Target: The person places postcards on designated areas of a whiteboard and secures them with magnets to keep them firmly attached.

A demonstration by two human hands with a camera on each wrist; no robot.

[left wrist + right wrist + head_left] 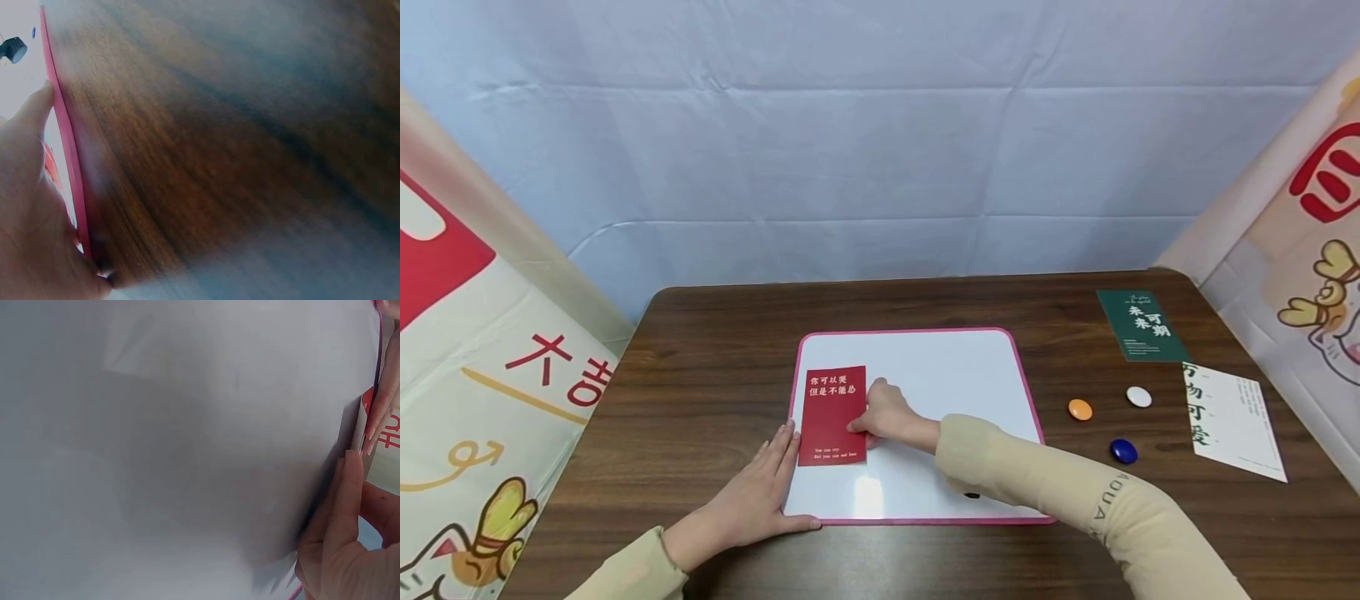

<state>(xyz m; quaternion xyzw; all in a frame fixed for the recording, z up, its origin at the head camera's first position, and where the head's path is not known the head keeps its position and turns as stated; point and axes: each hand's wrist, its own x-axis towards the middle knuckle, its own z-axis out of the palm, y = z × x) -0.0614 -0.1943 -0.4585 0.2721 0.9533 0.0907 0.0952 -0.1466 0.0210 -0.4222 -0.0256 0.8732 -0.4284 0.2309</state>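
Table (715,342) of dark wood grain carries a pink-rimmed whiteboard (940,367). Holding nothing, the left hand (756,496) lies with straight fingers along the whiteboard's left edge, thumb spread over its near edge. The right hand (891,414), fingers bent, pinches the right edge of a red lettered card (831,421) on the whiteboard's left part. Rightward on the table lie a white printed card (1240,425), a green printed card (1138,333) just beyond it, and, nearer the whiteboard, an orange disc (1080,409), a blue disc (1123,451) and a white disc (1138,397).
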